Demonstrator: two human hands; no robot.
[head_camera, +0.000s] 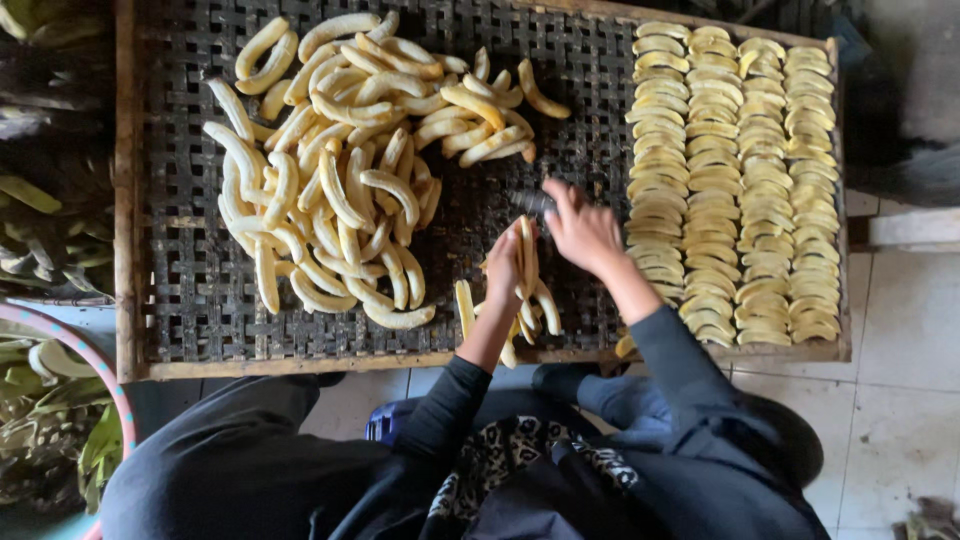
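Note:
My left hand (503, 266) holds a peeled banana (527, 252) upright over a few cut banana pieces (535, 308) near the front edge of a woven lattice tray (180, 250). My right hand (583, 228) is beside it, gripping a dark knife (533, 202) whose end points left. A large pile of peeled bananas (340, 170) lies on the left half of the tray. Three neat columns of banana slices (735, 180) fill the right side.
The tray has a wooden frame (125, 190). Green banana peels and leaves (50, 420) sit in a pink-rimmed basin at the lower left. More green bananas (30, 190) lie to the left. Pale floor tiles (900, 400) are on the right.

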